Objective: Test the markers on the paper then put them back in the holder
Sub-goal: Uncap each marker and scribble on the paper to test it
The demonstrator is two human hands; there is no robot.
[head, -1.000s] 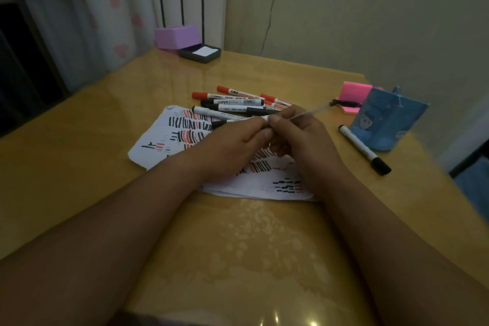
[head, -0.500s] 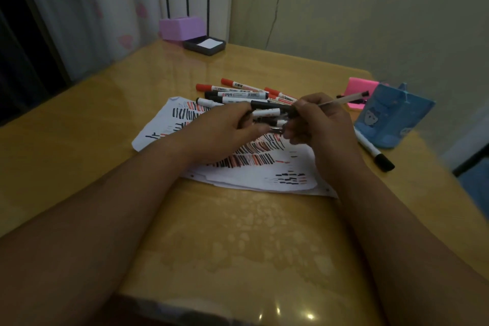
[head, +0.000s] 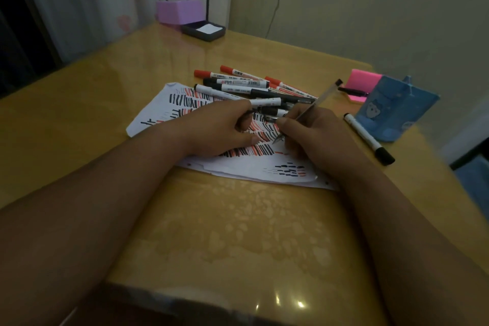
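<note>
As the clear pen (head: 315, 102) sits in my right hand (head: 312, 135), pinched low on the barrel between thumb and fingers in a writing grip, its tip rests on the paper (head: 264, 169) just left of my knuckles. Its long axis slants up and away to the right, so the back end already points roughly toward the blue holder (head: 394, 108). That is the relation I judge the coming move turns on. The holder stands to the right and a little beyond this hand, much nearer to it than to my left.

My left hand (head: 219, 130) lies on the paper just beside the tip, its fingers curled in. A dark sliver shows at the index finger, perhaps the cap, but I cannot tell.

Between my right hand and the holder lies a loose marker (head: 367, 137), its black cap toward me and its body running away to the left. I judge that I should lift over it rather than sweep across. Beyond my hands is the pile of markers (head: 246, 85), lying mostly crosswise, some of them resting on the paper's far edge. Pink sticky notes (head: 362, 82) sit behind the holder. The table (head: 238, 233) ends close beyond the holder on the right, so room there is narrow, while the near side has open surface.
</note>
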